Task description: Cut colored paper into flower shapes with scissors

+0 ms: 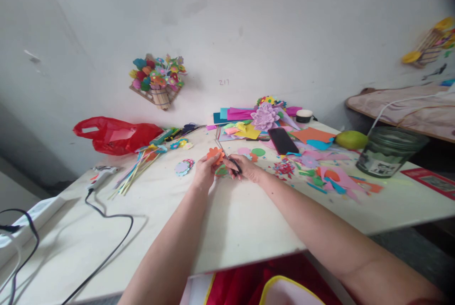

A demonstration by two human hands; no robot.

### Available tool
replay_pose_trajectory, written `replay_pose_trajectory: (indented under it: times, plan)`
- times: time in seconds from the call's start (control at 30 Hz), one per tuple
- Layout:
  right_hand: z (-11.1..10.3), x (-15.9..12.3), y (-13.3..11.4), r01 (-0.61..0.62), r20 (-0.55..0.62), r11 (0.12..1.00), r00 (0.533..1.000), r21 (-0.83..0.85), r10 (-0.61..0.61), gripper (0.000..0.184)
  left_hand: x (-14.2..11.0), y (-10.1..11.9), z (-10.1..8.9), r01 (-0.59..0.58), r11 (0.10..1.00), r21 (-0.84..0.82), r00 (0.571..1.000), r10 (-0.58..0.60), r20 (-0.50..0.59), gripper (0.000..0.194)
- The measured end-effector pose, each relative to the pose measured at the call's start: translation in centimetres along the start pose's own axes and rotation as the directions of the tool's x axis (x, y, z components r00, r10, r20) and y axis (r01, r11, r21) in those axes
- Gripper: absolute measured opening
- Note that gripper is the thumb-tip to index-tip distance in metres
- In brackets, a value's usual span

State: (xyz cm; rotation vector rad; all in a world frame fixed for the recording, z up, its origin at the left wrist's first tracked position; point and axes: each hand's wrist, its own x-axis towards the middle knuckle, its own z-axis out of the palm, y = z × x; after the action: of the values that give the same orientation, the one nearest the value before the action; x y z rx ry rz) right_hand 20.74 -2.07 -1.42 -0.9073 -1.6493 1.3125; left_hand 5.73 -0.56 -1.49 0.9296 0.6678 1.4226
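My left hand (206,168) is closed on an orange flower cutout (214,153) with scalloped petals. In my right hand (244,166) is a pair of scissors (234,165) with black handles; its slim blades point away from me, beside the flower's right edge. Whether the blades touch the flower I cannot tell. A green piece (221,170) shows under my hands. Pink, orange and green rounds, among them a green circle (258,152), lie just beyond my right hand. To the left sits a small stack of pale flower cutouts (183,167).
A glue gun (103,177) with a trailing black cord, thin sticks (133,177) and a red plastic bag (117,135) are on the left. On the right lie a phone (283,141), colored scraps (334,177), a green fruit (351,139) and a glass jar (386,153).
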Motion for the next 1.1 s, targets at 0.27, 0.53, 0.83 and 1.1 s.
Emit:
replay_pose_trajectory:
  times: [0.27, 0.53, 0.83, 1.1]
  plan:
    - [-0.10, 0.32, 0.59, 0.010, 0.003, 1.000, 1.000, 0.008, -0.010, 0.039, -0.13, 0.21, 0.17, -0.006, 1.000, 0.005, 1.000, 0.006, -0.013, 0.018]
    - [-0.18, 0.27, 0.59, -0.007, 0.009, 1.000, 1.000, 0.013, 0.007, 0.035, 0.22, 0.36, -0.16, 0.009, 1.000, -0.012, 0.996, -0.010, -0.085, 0.016]
    - [-0.23, -0.01, 0.26, 0.003, 0.017, 1.000, 1.000, 0.000, -0.003, 0.037, 0.27, 0.41, -0.44, -0.007, 1.000, -0.002, 0.993, 0.006, -0.116, 0.016]
    - [-0.17, -0.24, -0.32, -0.016, 0.002, 0.998, 1.000, -0.053, 0.016, 0.038, 0.29, 0.55, -0.51, -0.014, 1.000, 0.004, 0.994, 0.014, -0.107, 0.019]
